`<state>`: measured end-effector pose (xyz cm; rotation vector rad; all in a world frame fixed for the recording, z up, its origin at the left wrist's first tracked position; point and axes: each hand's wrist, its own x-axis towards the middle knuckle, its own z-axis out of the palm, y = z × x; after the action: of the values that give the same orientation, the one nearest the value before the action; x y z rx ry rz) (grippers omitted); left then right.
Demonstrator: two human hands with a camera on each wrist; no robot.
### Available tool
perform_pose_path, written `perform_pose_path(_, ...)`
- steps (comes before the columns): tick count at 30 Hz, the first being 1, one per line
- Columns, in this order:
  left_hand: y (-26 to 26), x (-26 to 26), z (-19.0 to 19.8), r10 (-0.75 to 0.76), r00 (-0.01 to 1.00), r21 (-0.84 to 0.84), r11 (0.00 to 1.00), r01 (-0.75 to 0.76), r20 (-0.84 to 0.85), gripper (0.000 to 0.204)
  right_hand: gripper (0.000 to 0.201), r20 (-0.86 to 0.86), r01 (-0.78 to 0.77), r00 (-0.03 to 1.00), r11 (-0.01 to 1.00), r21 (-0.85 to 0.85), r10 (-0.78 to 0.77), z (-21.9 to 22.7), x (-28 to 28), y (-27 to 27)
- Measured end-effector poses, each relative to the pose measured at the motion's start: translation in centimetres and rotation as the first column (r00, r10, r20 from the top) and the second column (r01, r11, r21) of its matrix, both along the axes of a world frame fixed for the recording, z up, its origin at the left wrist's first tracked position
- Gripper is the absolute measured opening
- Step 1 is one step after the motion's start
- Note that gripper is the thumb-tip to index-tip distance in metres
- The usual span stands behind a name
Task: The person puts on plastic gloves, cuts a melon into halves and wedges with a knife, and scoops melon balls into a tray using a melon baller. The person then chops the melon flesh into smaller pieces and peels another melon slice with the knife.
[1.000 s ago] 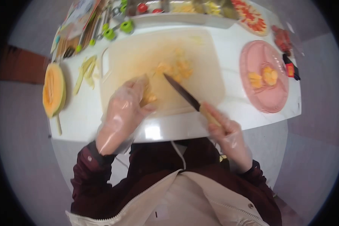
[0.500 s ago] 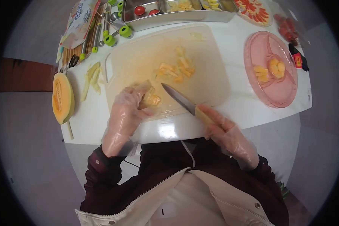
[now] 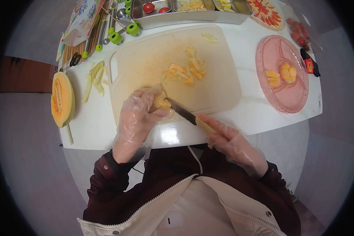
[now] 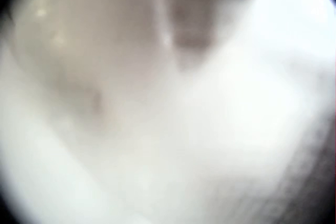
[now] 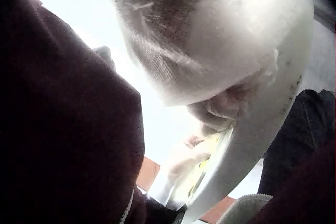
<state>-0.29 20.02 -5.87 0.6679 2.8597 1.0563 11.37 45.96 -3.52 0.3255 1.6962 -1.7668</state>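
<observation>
In the head view my gloved left hand (image 3: 135, 116) holds a piece of melon (image 3: 161, 103) near the front edge of the cutting board (image 3: 220, 90). My right hand (image 3: 232, 143), also in a clear plastic glove, grips the light handle of a knife (image 3: 185, 113). The blade slants up and left, its tip right at the melon piece. Cut melon strips (image 3: 177, 71) lie just beyond on the board. Blur fills the left wrist view. The glove of the right hand (image 5: 210, 40) covers much of the right wrist view, where the knife blade is hidden.
A melon half (image 3: 63, 100) and pale peelings (image 3: 93, 80) lie left of the board. On the right stands a pink divided plate (image 3: 265, 65) with melon pieces. Steel trays (image 3: 192, 17) line the back, beside green-ended tools (image 3: 116, 38).
The knife tip has moved from beside the cut strips, down and left to the melon piece in my left hand. The left hand stays at the board's front left.
</observation>
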Motion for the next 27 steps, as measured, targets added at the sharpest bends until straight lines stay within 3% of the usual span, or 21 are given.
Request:
perform_pose_path(4, -0.1, 0.3, -0.5, 0.04, 0.999, 0.106, 0.994, -0.041, 0.02, 0.045, 0.057, -0.031, -0.104, 0.994, 0.991, 0.078, 0.107, 1.6, -1.2, -0.9)
perform_pose_path(8, -0.7, 0.2, -0.6, 0.062, 0.986, 0.096, 0.992, -0.077, 0.157, 0.036, 0.058, -0.071, -0.062, 0.995, 0.998, 0.022, 0.063, 0.9, -1.1, -1.3)
perform_pose_path(10, -0.6, 0.0, 0.3, 0.036, 0.998, 0.017, 0.999, -0.037, 0.043, 0.03, 0.059, -0.073, -0.051, 0.996, 0.999, 0.0, 0.05, 1.4, -1.2, -1.3)
perform_pose_path(14, 0.0, -1.1, 2.1, 0.001, 0.999, 0.037, 0.999, 0.0, -0.035, 0.026, 0.06, -0.154, -0.056, 0.986, 0.998, 0.034, 0.061, 1.7, -1.6, -0.9)
perform_pose_path(16, 0.7, -2.0, 3.1, -0.033, 0.983, 0.026, 0.999, 0.038, -0.179, 0.027, 0.059, -0.302, 0.027, 0.953, 0.999, 0.029, -0.017, 1.1, -1.6, -1.2)
perform_pose_path(20, 2.8, -6.0, 5.9, -0.116, 0.969, 0.017, 0.992, 0.122, -0.218, 0.027, 0.058, -0.322, 0.078, 0.946, 0.991, 0.104, -0.041, 4.0, -3.1, 0.1)
perform_pose_path(22, 5.2, -9.7, 8.4, -0.218, 0.902, -0.051, 0.975, 0.215, -0.373, 0.03, 0.057, -0.526, 0.212, 0.841, 0.972, 0.098, -0.131, 5.1, -5.0, 1.2)
perform_pose_path(23, 6.6, -12.0, 8.9, -0.205, 0.916, 0.031, 0.973, 0.23, -0.346, 0.03, 0.057, -0.538, 0.228, 0.832, 0.968, 0.101, -0.139, 5.6, -6.6, 1.9)
perform_pose_path(24, 8.1, -14.4, 9.4, -0.196, 0.928, 0.114, 0.963, 0.242, -0.317, 0.031, 0.056, -0.634, 0.27, 0.767, 0.947, 0.175, -0.102, 6.1, -8.6, 2.8)
perform_pose_path(25, 9.7, -16.5, 10.0, -0.192, 0.929, 0.046, 0.975, 0.217, -0.317, 0.032, 0.056, -0.716, 0.318, 0.696, 0.917, 0.242, -0.052, 6.6, -10.7, 3.7)
perform_pose_path(26, 11.1, -18.3, 10.5, -0.186, 0.931, -0.022, 0.982, 0.188, -0.315, 0.033, 0.056, -0.725, 0.333, 0.686, 0.911, 0.244, -0.056, 6.2, -13.2, 4.5)
perform_pose_path(27, 11.9, -20.1, 10.1, -0.197, 0.925, -0.021, 0.979, 0.201, -0.325, 0.033, 0.052, -0.784, 0.415, 0.616, 0.816, 0.403, 0.074, 4.7, -15.8, 5.2)
